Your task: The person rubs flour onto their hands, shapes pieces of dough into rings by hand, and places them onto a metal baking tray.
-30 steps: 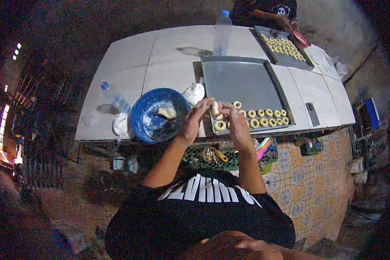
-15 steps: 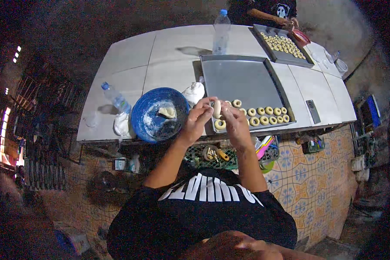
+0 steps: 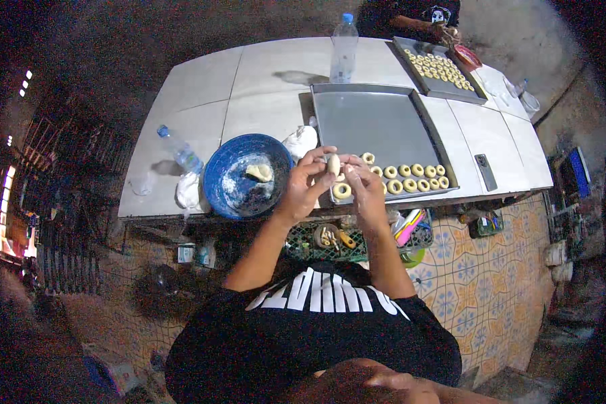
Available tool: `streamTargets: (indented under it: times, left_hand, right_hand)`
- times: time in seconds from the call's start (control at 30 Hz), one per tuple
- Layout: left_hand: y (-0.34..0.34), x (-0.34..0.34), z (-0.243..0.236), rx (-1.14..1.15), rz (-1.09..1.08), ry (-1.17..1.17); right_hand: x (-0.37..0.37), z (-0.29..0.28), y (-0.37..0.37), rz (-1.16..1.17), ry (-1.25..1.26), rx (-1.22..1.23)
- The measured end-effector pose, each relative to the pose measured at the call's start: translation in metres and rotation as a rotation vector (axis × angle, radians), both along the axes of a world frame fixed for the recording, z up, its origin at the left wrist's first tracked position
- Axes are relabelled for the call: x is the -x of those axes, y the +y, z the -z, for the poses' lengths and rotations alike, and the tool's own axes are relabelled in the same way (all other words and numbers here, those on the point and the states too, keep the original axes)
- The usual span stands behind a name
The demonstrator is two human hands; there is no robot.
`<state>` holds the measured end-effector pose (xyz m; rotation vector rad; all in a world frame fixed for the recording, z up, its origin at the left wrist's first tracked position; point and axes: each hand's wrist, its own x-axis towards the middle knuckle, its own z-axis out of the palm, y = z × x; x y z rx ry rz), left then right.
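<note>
A small piece of pale dough [image 3: 333,165] is held up between my left hand [image 3: 306,186] and my right hand [image 3: 365,192], both with their fingers pinched round it over the front of a large metal tray [image 3: 363,118]. Along that tray's near side lie several dough rings [image 3: 409,185]. Left of my left hand, a blue bowl [image 3: 219,185] holds white flour and a lump of dough [image 3: 259,173]. A white plastic bag [image 3: 300,139] sits between bowl and tray.
The white tiled table [image 3: 195,87] also bears two plastic bottles [image 3: 344,50] [image 3: 182,149], a phone [image 3: 486,172] and a second tray of rings [image 3: 438,71]. Across it, a person's hands [image 3: 444,34] are near a red container [image 3: 467,57]. A crate [image 3: 299,249] stands below.
My fingers have shifted around the dough piece: my left hand's fingers have come up a little and the dough sits slightly higher and more upright. The other person's hands moved slightly.
</note>
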<state>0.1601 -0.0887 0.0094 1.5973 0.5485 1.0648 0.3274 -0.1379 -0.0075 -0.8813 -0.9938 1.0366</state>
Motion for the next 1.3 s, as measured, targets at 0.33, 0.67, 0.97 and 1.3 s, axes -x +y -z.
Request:
streamTargets:
  times: [0.33,0.67,0.97,1.3]
  left_hand:
    - [0.001,-0.008,0.008,0.283,0.032,-0.158]
    - [0.002,-0.012,0.019,0.257,0.063,-0.207]
    - [-0.001,-0.005,0.008,0.432,-0.017,-0.191]
    - [-0.003,0.000,0.006,-0.063,-0.087,0.048]
  right_hand:
    - [0.004,-0.002,-0.004,0.016,-0.180,0.037]
    - [0.009,-0.003,0.004,0.021,-0.073,0.108]
    - [0.016,-0.015,-0.003,0.042,-0.105,0.056]
    - [0.002,-0.004,0.000,0.085,-0.009,0.152]
